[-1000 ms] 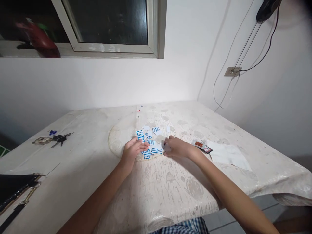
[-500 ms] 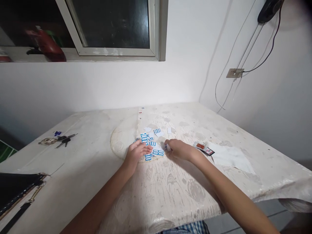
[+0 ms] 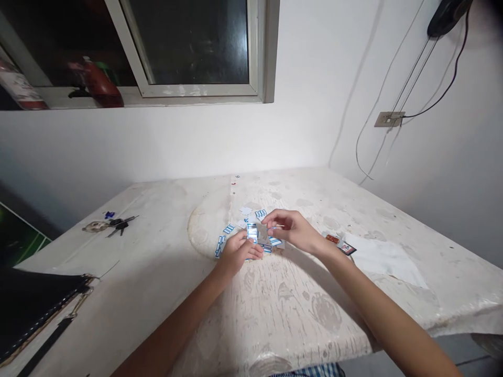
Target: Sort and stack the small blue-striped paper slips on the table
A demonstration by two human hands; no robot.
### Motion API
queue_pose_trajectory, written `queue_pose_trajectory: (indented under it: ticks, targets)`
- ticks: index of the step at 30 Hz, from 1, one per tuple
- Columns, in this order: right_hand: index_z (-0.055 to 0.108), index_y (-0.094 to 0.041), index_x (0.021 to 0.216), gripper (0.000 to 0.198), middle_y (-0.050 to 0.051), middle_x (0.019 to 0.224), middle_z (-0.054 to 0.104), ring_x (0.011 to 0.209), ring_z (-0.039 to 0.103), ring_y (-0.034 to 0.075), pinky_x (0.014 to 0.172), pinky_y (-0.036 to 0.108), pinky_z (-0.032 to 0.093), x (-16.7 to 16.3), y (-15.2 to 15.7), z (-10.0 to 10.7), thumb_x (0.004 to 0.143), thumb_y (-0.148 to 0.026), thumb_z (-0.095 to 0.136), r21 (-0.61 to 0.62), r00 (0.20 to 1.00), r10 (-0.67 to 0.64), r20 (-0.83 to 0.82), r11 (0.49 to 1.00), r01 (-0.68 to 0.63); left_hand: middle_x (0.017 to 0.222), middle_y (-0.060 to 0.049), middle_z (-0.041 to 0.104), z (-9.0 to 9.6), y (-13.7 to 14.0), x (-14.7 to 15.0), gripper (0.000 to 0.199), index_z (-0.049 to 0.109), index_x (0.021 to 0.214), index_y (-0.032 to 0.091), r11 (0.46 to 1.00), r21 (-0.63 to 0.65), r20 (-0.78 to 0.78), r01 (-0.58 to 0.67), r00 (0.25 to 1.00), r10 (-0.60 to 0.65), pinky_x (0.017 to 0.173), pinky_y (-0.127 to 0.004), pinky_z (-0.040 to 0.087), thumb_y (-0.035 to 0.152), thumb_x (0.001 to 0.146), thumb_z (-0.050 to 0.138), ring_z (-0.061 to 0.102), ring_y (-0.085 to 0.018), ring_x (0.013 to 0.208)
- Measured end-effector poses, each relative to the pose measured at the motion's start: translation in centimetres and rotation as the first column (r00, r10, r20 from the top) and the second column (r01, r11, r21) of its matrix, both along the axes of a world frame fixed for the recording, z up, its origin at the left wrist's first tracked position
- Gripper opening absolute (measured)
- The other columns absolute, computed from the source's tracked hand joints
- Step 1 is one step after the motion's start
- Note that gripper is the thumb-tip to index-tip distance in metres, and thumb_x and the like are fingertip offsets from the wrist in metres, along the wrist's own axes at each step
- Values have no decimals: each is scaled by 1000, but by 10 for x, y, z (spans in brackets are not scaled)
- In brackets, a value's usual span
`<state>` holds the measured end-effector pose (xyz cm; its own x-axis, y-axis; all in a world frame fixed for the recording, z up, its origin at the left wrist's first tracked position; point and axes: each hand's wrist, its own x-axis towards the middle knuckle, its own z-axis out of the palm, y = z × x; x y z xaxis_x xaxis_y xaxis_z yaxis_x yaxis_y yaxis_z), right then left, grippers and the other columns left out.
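Small white paper pieces with blue-outlined boxes (image 3: 228,229) lie scattered over the middle of the table. My left hand (image 3: 236,252) is closed on a few of them, a small bunch of blue-marked paper pieces (image 3: 252,231) held up between thumb and fingers. Just to its right, my right hand (image 3: 294,229) has thumb and fingertips pinched together. A thin pale edge shows at those fingertips, probably another paper piece, seen nearly side-on. More paper pieces (image 3: 261,213) rest behind the hands, and some lie partly hidden beneath them.
To the right are a white cloth or paper sheet (image 3: 387,262), a dark-edged card (image 3: 347,248) and a small red-brown item (image 3: 332,238). Keys (image 3: 118,224) lie at the left, near a black bag (image 3: 43,298). A window (image 3: 196,47) is set in the wall.
My left hand has risen from the pile with paper pieces now gripped upright. The right hand has lifted off the table and turned its fingertips toward the left. The view has shifted slightly.
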<state>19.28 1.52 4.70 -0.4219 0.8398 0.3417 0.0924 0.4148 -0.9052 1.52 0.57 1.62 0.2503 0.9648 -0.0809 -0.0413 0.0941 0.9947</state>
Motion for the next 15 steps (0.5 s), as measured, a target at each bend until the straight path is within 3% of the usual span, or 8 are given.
queue_pose_trajectory:
  ticks: [3, 6, 11, 15]
  targets:
    - [59, -17, 83, 11, 1, 77, 55, 75, 53, 13, 68, 28, 42, -19, -7, -7, 72, -17, 57, 19, 979, -122, -166, 992, 126, 66, -6, 64, -7, -5, 4, 38, 45, 90, 14, 997, 26, 6, 72, 997, -72, 67, -36, 51, 43, 71, 61, 65, -20, 62]
    - [60, -17, 80, 9, 2, 80, 56, 77, 52, 14, 68, 29, 40, -30, -9, -17, 73, -16, 55, 86, 958, -206, -201, 970, 227, 68, -5, 64, -13, -10, 7, 40, 43, 92, 15, 989, 60, 31, 135, 990, -137, 70, -38, 51, 45, 72, 60, 65, -21, 66]
    - [60, -18, 80, 9, 2, 79, 56, 74, 50, 14, 67, 29, 39, -31, -9, -21, 74, -15, 54, 166, 949, -251, -190, 945, 283, 71, -7, 65, -10, -17, 11, 37, 43, 96, 13, 978, 95, 30, 185, 982, -189, 72, -39, 51, 42, 76, 57, 66, -22, 71]
    - [61, -19, 80, 8, 1, 76, 56, 72, 49, 14, 66, 29, 39, -31, -10, -19, 73, -18, 57, 117, 942, -256, -218, 951, 285, 71, -8, 65, -5, -20, 13, 40, 44, 101, 13, 976, 112, 51, 188, 980, -195, 74, -39, 51, 42, 76, 57, 66, -23, 73]
